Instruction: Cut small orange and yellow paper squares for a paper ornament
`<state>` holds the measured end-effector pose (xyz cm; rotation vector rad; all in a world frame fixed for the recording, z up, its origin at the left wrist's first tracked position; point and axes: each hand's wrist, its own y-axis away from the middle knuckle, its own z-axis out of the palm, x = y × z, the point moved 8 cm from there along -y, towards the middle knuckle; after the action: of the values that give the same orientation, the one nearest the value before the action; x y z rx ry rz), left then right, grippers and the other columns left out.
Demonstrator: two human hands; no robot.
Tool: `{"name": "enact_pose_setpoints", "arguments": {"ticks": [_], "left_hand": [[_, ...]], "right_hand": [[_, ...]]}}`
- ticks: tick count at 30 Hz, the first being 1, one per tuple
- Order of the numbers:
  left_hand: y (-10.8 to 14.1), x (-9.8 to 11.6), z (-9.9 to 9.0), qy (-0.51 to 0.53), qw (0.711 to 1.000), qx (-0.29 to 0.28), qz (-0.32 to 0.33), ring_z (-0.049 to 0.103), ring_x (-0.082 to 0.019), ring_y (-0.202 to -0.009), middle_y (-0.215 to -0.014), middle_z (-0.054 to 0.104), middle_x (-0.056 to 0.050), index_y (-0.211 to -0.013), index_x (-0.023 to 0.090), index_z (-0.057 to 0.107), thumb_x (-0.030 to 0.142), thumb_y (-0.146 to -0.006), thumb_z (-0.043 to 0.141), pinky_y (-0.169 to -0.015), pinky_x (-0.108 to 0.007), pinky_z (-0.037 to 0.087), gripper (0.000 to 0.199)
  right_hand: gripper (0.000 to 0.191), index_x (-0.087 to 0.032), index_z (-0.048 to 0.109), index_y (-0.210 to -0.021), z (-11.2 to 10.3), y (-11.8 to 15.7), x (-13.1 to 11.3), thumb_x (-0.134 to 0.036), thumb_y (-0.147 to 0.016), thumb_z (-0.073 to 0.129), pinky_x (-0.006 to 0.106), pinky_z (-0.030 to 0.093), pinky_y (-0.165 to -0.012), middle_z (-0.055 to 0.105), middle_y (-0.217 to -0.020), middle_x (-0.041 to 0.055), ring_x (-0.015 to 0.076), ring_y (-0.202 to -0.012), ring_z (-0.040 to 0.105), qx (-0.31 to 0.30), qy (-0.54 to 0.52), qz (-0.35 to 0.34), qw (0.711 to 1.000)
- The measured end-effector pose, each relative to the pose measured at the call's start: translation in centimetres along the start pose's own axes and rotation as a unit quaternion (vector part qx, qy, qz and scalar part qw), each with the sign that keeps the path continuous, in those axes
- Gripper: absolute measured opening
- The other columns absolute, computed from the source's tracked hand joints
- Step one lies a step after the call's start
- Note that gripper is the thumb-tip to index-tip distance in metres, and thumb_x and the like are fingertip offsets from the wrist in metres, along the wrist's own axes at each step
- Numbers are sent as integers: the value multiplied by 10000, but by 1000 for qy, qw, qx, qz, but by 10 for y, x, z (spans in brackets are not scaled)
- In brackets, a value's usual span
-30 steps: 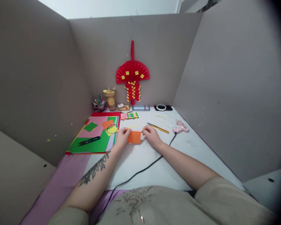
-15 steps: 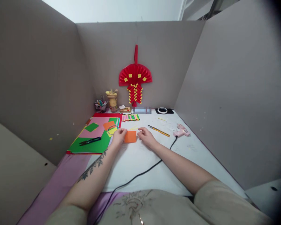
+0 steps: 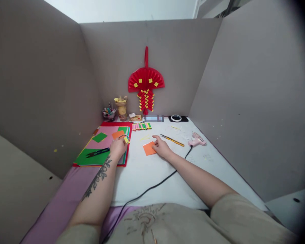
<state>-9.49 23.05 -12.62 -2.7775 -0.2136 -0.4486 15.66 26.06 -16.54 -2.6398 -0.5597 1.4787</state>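
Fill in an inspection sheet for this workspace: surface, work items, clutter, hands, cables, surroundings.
Surface: white tabletop, faint marks toward its right side.
Work items: orange square on the tabletop; coloured paper stack at left, with a green square on it.
Clutter: dark snips on the stack; slim yellow-and-black tool, pink glue gun and striped row of small rolls on the tabletop.
Hands: left hand over the stack, grip unclear; right hand touching the orange square's right side.
Cables: black cable runs from the glue gun toward the person.
Surroundings: grey partitions; red fan decoration at the back.
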Motion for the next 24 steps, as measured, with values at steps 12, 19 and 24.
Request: {"name": "enact_pose_setpoints", "arguments": {"ticks": [12,19,24], "left_hand": [[-2,4,-26,102,991,74,-34,591,-223,-775,-809,649,-76,-784,187,573,349,-819,466,-658,-290,407,197],[9,31,-11,426,905,7,-14,615,-160,-676,-809,689,-64,-779,161,540,406,-782,525,-607,-242,434,245],[16,44,6,551,831,-52,-50,620,-131,-632,-901,681,-99,-925,129,551,428,-727,603,-584,-237,460,362]], "right_hand": [[558,-165,416,-1281,11,-10,-10,-155,-735,528,298,448,-783,610,-959,62,174,-856,565,33,111,-55,992],[254,-170,632,-1024,26,25,-56,-212,-856,446,346,365,-963,615,-1126,97,204,-1103,509,-89,219,-245,940],[303,-127,609,-1071,37,41,-56,-296,-883,440,399,377,-936,616,-1123,144,254,-1077,546,-165,295,-218,916]]}}
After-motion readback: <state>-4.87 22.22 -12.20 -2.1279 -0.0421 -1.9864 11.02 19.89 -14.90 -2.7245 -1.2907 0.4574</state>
